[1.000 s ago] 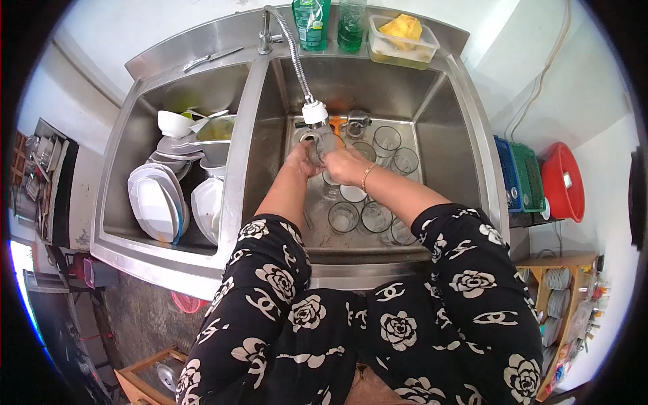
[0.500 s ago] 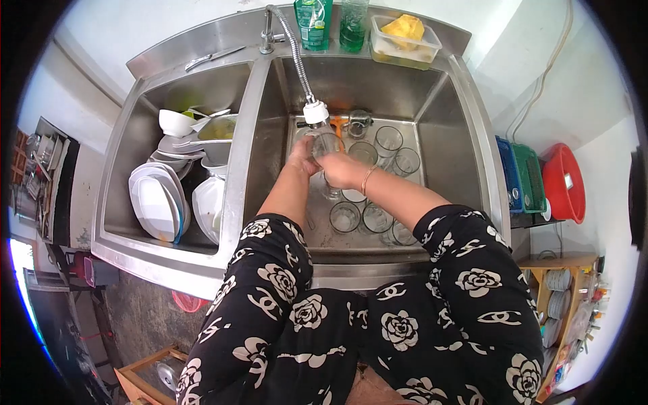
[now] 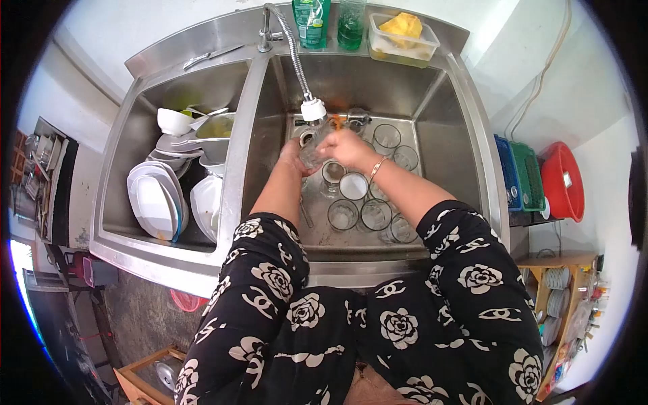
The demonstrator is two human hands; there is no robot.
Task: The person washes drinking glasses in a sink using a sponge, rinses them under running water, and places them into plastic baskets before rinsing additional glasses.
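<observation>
Under the white tap head [image 3: 313, 110], in the right basin, I hold a clear drinking glass [image 3: 310, 152], tilted. My left hand [image 3: 292, 156] is wrapped round its left side and lower part. My right hand [image 3: 345, 148], with a bracelet at the wrist, has its fingers closed on the glass from the right; some fingertips are hidden. Several glasses stand on the basin floor close to my right hand, among them a glass [image 3: 343, 214] and a glass with a white inside [image 3: 354, 185]. An orange item [image 3: 337, 121] lies partly hidden behind my hands.
White plates [image 3: 154, 202], a white bowl [image 3: 173, 122] and other dishes fill the left basin. A knife [image 3: 212, 57] lies on the back ledge. Behind the right basin stand a green pouch [image 3: 311, 23], a green bottle [image 3: 351, 27] and a plastic tub with a yellow sponge [image 3: 401, 30].
The glass has tilted and my right hand has shifted up and right along it. My left hand has moved slightly left and now shows more of its side.
</observation>
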